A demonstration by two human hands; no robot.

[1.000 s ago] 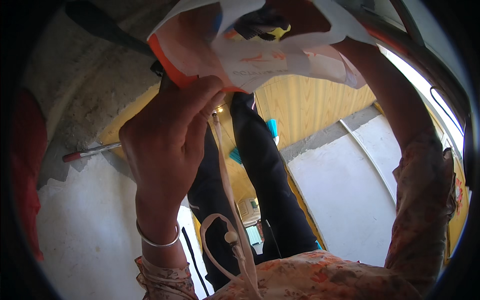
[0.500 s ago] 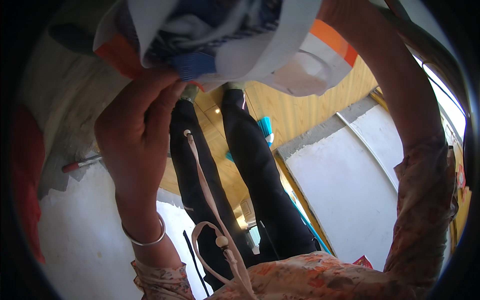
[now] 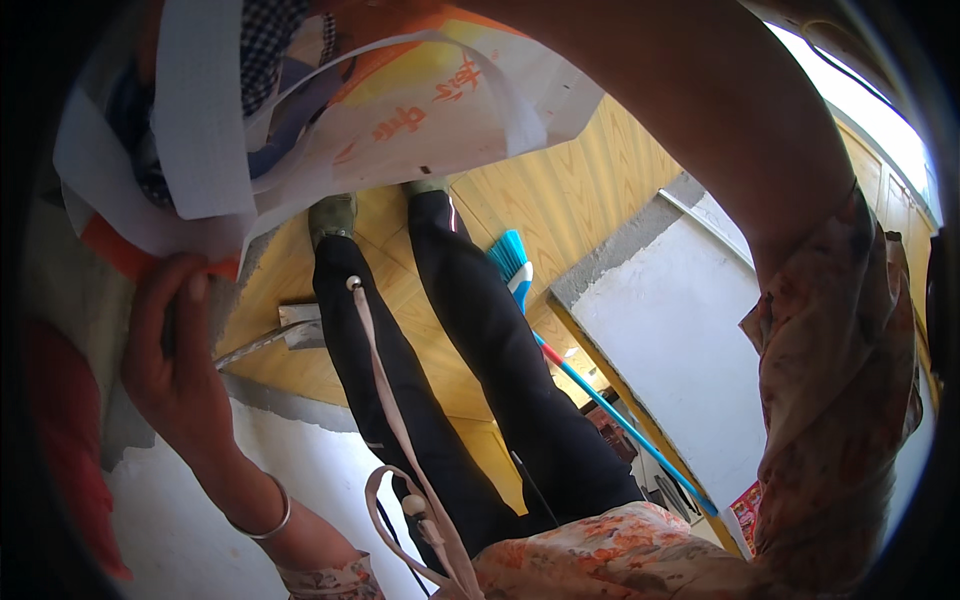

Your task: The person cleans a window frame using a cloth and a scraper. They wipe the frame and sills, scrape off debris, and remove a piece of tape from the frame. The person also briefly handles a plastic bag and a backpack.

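A white and orange shopping bag (image 3: 440, 150) with white straps fills the upper left. Its mouth gapes, showing dark blue and checked cloth (image 3: 270, 50) inside. My left hand (image 3: 180, 340) is closed in a pinch on the bag's lower orange-edged rim, thumb and fingers together. From the right, my right arm (image 3: 690, 110) reaches across above the bag and runs out at the upper edge. The right hand itself is beyond the picture, so its fingers are hidden.
Below are my legs in black trousers (image 3: 470, 300) on a wood-patterned floor (image 3: 580, 180). A blue-bristled broom (image 3: 510, 255) lies by the right leg, its long handle running back. A metal-ended tool (image 3: 300, 325) lies left. White ledges flank both sides; red cloth (image 3: 65, 430) hangs far left.
The bag has shifted left along with my left hand, which keeps its pinch on the rim. My right arm has swung farther left over it. More of the broom and floor shows.
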